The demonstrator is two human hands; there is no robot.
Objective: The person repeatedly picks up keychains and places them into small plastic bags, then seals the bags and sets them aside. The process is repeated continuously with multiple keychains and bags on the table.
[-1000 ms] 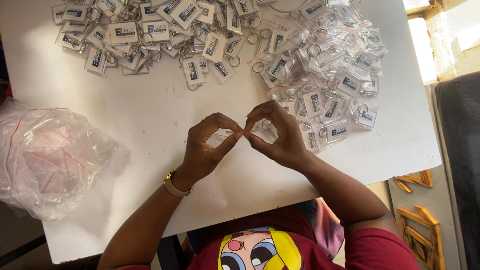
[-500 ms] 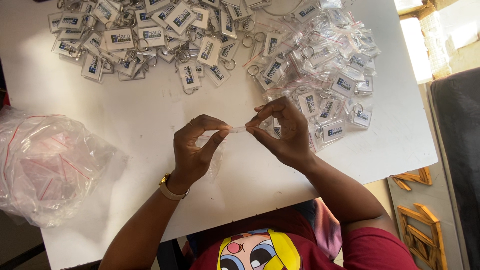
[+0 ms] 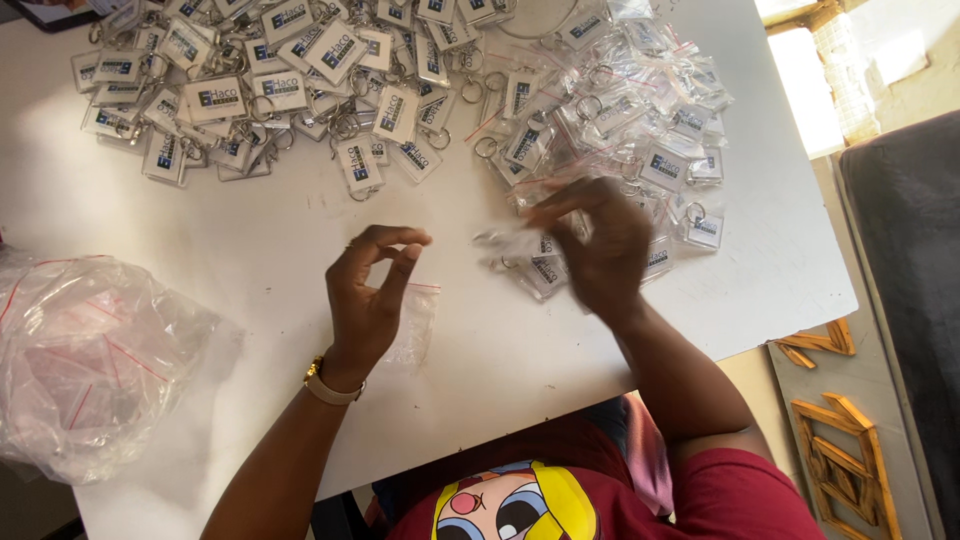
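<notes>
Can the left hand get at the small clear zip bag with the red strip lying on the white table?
Probably yes. The left hand hovers right beside the small clear zip bag, its fingers open and empty, with nothing lying over the bag.

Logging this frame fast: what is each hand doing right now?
Left hand: fingers loosely open, holding nothing, over a small clear bag.
Right hand: blurred, at the bagged keychains; grip cannot be told.

Right hand (image 3: 600, 245) motion-blurred; its grasp perhaps a bagged keychain (image 3: 510, 243)
</notes>
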